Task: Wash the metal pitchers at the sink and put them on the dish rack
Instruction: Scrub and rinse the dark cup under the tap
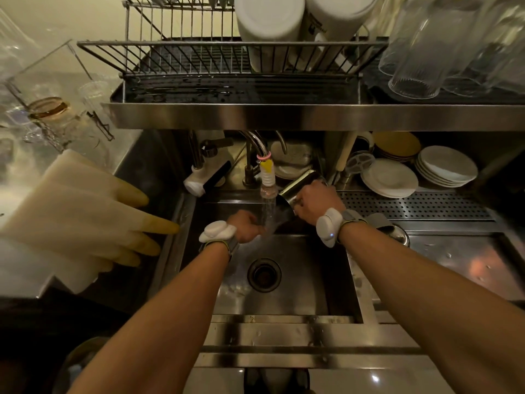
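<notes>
At the far left, a pair of pale rubber gloves (85,220) lies on the desk (17,194), fingers pointing toward the steel sink (298,280). Above the gloves stands a clear rack of glassware (54,109), blurred.

Moving right, your left hand (247,226) reaches into the basin and sits under the running water (268,211); its fingers are hidden by the stream, so you cannot tell whether they are spread or curled. A white wrist device (217,231) is strapped on that arm. The water falls from a faucet (265,169) with a ribbed white tip, above the round drain (264,274).

Just right of the stream, your right hand (314,199) is closed around a metal pitcher (298,186), which is tilted with its open mouth toward the water. A second white wrist device (329,226) sits on that arm.

Overhead, a wire dish rack (199,58) on a steel shelf holds two white containers (272,29). Further right on that shelf, clear tumblers (426,66) stand upside down. Below them, behind a perforated drain board (412,204), stacks of white plates (446,166) lean.
</notes>
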The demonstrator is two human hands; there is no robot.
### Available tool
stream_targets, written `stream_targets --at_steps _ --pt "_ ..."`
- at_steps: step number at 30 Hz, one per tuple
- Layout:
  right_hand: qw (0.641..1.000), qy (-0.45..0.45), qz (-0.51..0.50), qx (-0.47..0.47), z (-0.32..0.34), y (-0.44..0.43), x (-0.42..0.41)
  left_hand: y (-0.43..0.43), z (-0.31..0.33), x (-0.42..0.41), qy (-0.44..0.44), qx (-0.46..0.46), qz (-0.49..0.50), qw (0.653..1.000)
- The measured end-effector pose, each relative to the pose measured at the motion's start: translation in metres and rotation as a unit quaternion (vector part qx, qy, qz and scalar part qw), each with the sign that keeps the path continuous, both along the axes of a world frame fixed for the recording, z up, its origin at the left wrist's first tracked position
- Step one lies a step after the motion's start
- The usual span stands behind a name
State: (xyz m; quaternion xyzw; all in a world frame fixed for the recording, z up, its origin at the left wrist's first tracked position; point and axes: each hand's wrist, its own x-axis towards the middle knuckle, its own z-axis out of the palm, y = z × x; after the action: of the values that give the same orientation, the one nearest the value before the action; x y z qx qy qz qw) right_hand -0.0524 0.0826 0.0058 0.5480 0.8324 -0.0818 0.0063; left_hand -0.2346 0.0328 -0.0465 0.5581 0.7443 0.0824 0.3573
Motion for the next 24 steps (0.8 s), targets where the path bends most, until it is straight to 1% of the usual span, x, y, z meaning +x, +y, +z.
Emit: stream_targets --at_steps 5,10,12,14,17,19,21,24 --pt "0.999 -0.036 0.021 0.006 0.009 0.004 -0.003 0.002 0.005 -0.001 0.0 0.006 0.008 1.0" --pt "0.999 -0.043 0.027 0.0 0.009 0.005 -0.003 0.005 0.004 -0.001 0.003 0.01 0.012 1.0" --pt "1.0 -0.009 0.006 -0.005 0.003 0.007 -0.004 0.006 0.003 -0.002 0.004 0.008 0.013 1.0" --pt "0.995 0.075 -0.05 -0.041 -0.007 0.007 -0.005 0.007 0.001 -0.003 0.001 0.0 0.008 1.0" --pt "0.964 0.19 -0.129 -0.133 -0.029 0.006 -0.006 0.006 -0.004 -0.009 -0.001 -0.016 0.008 1.0" --pt "0.933 0.252 -0.175 -0.191 -0.044 0.004 -0.014 0.006 -0.008 -0.015 -0.009 -0.021 0.01 1.0" --pt "0.892 0.318 -0.215 -0.24 -0.053 -0.001 -0.027 0.003 -0.011 -0.018 -0.018 -0.015 0.008 1.0" --pt "0.813 0.414 -0.261 -0.315 -0.069 -0.008 -0.039 0.0 -0.019 -0.026 -0.015 -0.026 0.021 0.999"
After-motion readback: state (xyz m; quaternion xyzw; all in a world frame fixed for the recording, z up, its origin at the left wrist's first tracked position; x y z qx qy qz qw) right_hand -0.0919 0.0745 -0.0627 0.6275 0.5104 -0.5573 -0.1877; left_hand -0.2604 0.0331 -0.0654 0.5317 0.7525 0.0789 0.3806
